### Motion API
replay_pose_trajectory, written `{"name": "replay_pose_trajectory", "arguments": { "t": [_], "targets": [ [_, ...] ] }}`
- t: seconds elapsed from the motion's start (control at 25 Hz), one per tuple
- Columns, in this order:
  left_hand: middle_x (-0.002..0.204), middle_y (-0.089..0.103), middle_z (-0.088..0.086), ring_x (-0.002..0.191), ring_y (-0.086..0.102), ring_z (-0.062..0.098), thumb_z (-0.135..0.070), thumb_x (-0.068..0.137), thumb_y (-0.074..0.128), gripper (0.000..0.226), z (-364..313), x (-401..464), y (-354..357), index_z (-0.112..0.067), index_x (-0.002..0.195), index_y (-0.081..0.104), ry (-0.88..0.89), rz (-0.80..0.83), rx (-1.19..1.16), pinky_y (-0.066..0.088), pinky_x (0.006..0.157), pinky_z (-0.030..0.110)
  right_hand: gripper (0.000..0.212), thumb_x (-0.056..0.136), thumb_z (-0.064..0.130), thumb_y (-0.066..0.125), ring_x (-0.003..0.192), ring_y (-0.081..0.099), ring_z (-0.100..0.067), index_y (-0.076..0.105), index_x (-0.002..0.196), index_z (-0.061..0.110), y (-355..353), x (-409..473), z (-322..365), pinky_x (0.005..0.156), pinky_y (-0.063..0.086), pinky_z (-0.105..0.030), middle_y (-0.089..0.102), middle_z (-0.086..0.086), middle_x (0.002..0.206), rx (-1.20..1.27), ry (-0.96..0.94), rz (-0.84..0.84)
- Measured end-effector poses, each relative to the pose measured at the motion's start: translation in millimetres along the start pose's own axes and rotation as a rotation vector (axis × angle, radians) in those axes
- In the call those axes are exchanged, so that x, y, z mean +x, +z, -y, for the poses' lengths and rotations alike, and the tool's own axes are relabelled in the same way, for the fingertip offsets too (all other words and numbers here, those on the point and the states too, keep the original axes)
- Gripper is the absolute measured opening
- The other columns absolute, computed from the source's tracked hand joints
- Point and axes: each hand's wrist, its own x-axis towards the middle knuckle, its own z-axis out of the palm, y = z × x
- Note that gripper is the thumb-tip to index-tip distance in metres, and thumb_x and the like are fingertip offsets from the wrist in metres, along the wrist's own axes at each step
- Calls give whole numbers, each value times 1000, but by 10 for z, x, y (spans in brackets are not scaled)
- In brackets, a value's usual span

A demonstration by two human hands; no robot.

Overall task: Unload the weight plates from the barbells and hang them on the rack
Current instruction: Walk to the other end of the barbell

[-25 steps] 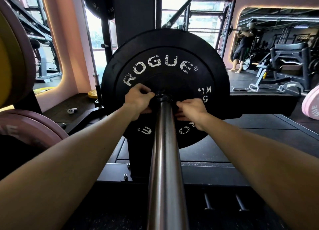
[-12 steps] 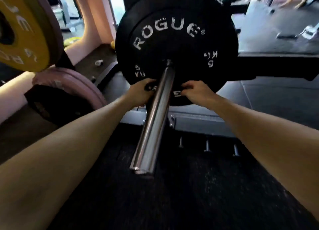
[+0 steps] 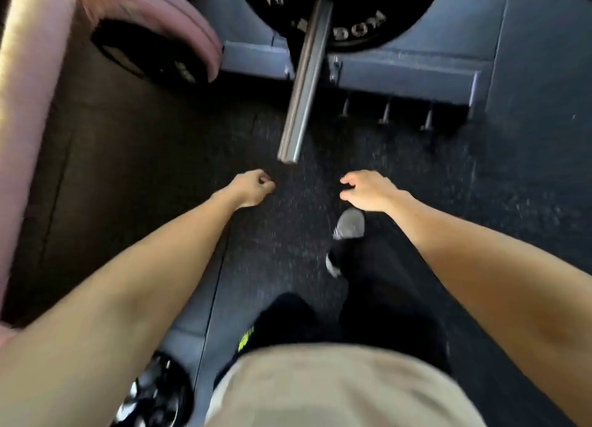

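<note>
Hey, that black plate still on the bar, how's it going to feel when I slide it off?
The black plate looks thick and wide, so probably heavy. Once past the sleeve end it'll likely drop. Being round, it may roll if set on edge.

The top edge cuts off most of the black rubber weight plate with white lettering; only its lower part shows. Motion blur smears the lettering and the far-left pink plates.
</note>
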Motion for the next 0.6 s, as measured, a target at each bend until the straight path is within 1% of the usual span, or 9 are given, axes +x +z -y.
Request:
{"name": "replay_pose_trajectory", "arguments": {
  "t": [0.12,0.24,0.36,0.44,0.6],
  "targets": [
    [130,62,10,117,59,27,-43,98,55,43,59,-736,189,-15,130,58,-81,137,-5,45,92,31,44,91,33,51,125,50,-32,55,134,23,285,-686,-43,106,38,-45,54,-5,139,50,43,115],
    [134,61,8,120,57,26,-46,96,57,45,68,-1213,428,-15,129,58,-72,265,75,44,98,32,37,86,36,56,117,57,-31,64,122,28,596,-1142,-211,102,44,-42,62,-7,129,67,141,169],
    [135,61,9,121,56,27,-46,95,58,44,14,-1443,579,-16,128,58,-29,348,173,45,101,34,33,88,30,58,114,59,-31,68,117,18,696,-1419,-383,98,48,-41,65,-10,125,118,188,206],
    [135,60,9,123,54,28,-45,97,57,45,-99,-1494,576,-14,130,58,32,362,243,43,100,34,30,91,25,58,112,60,-29,70,116,13,624,-1536,-464,96,48,-36,66,-11,123,171,216,170],
    [131,62,9,118,57,27,-42,97,57,42,-416,-1416,442,-14,127,59,152,321,262,45,96,34,31,91,28,62,111,60,-23,68,120,18,396,-1818,-646,95,47,-32,67,-7,123,368,292,-36]
  ]
}}
